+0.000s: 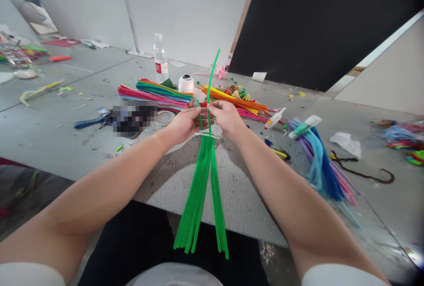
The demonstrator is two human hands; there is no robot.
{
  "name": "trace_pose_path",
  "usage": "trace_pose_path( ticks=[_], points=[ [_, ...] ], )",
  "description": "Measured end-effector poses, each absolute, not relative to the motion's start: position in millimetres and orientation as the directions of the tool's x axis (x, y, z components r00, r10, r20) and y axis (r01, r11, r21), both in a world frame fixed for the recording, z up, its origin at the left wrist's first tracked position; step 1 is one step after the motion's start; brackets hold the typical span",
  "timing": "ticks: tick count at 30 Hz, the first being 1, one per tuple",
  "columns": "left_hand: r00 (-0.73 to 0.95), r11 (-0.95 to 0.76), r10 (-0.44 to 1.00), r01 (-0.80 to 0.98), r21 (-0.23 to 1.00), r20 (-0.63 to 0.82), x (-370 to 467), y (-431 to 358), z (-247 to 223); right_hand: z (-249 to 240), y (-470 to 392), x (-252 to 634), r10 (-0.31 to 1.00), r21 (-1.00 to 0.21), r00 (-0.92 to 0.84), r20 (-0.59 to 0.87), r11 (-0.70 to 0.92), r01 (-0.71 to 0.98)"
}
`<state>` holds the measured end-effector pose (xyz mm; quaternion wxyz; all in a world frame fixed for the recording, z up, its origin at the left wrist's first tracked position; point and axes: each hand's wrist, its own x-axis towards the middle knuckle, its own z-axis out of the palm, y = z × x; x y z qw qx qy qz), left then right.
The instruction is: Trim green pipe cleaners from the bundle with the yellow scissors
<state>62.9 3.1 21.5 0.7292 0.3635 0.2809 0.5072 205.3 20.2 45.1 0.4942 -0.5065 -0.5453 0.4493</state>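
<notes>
Several green pipe cleaners (196, 193) hang in two bunches from a thin white strip (206, 134) and reach past the table's front edge. My right hand (228, 116) pinches one green pipe cleaner (213, 74) whose free end stands up above the fingers. Beside it, my left hand (185, 123) has its fingers closed around a second green strand (200, 118) just above the white strip. The two hands almost touch. How the strands are fixed to the strip is too small to make out.
Behind my hands lie multicoloured pipe cleaners (162, 94), orange and yellow ones (245, 99), a water bottle (160, 58) and a white jar (186, 84). Glue bottles (275, 118) and blue and purple pipe cleaners (323, 158) are at right. A blurred-out object (134, 117) lies left.
</notes>
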Motion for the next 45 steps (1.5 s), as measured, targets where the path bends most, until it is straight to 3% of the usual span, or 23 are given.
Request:
trace_pose_path(
  ticks=[4,11,21,28,31,34,36,40,42,45],
  points=[
    [0.354,0.252,0.933,-0.531,0.809,-0.059,63.3,3.4,19.2,34.3,20.3,198.6,0.999,-1.0,0.038,0.02,0.02,-0.011],
    [0.414,0.265,0.91,-0.538,0.801,-0.023,63.1,4.2,18.6,35.2,17.0,197.4,0.995,-0.997,-0.053,0.083,0.082,-0.015],
    [0.485,0.355,0.869,-0.484,0.8,-0.092,61.7,-3.3,30.4,32.9,19.7,203.1,0.978,-0.983,-0.098,0.183,0.179,-0.044],
    [0.489,0.327,0.869,-0.444,0.834,-0.081,60.7,-4.1,30.4,32.7,21.0,201.3,0.981,-0.982,-0.092,0.168,0.159,-0.102],
    [0.493,0.359,0.862,-0.435,0.826,-0.115,60.6,-4.5,31.7,32.7,22.1,200.7,0.979,-0.983,-0.09,0.182,0.177,-0.054],
    [0.511,0.412,0.846,-0.447,0.794,-0.151,59.6,-4.1,31.9,41.6,21.2,205.2,0.976,-0.97,-0.132,0.175,0.194,0.147],
    [0.522,0.437,0.836,-0.444,0.782,-0.171,58.6,-4.3,31.6,54.2,16.9,213.5,0.967,-0.915,-0.192,0.168,0.225,0.334],
    [0.525,0.415,0.833,-0.386,0.824,-0.173,58.7,-7.6,31.0,82.4,-3.0,244.7,0.936,-0.696,-0.313,0.164,0.334,0.636],
    [0.52,0.4,0.838,-0.378,0.835,-0.166,60.4,-10.5,30.9,88.6,-16.6,267.3,0.953,-0.555,-0.29,0.085,0.287,0.781],
    [0.544,0.43,0.822,-0.398,0.81,-0.169,63.8,-15.3,31.4,82.8,-38.1,307.6,0.973,-0.233,-0.201,-0.114,0.171,0.957]
  ],
)
